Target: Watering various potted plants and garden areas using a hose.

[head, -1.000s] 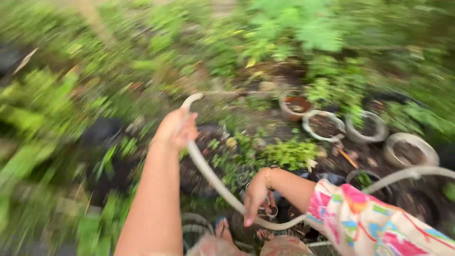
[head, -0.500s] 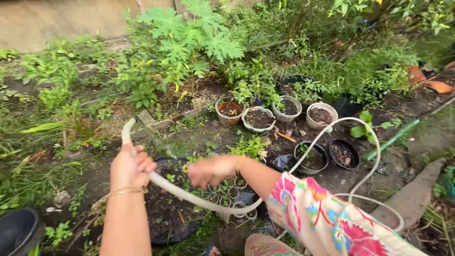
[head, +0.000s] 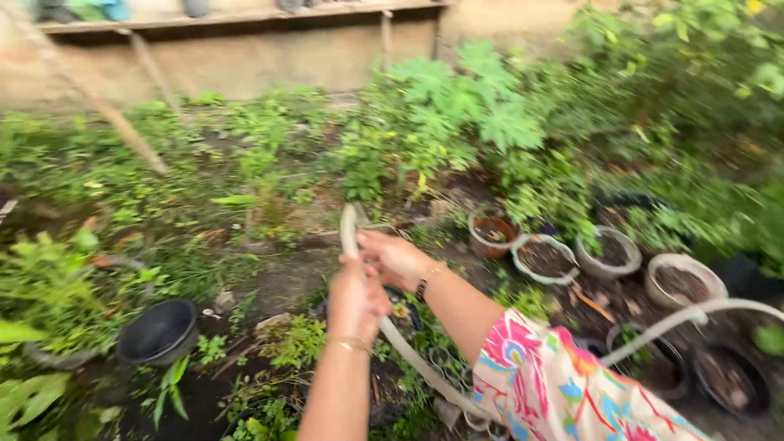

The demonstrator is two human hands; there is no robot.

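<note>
Both hands, left hand (head: pixel 357 304) and right hand (head: pixel 395 257), clamp the pale flexible rubber hose (head: pixel 349 229) near its tip, mid-aim over potted seedlings; steadying likely needed.

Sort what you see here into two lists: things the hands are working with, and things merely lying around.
In use: pale hose, gripped by the left hand; right hand at the hose near its tip.

Lying about: empty black pot; row of soil-filled pots; big-leaved plant; leaning stick; wall.
</note>
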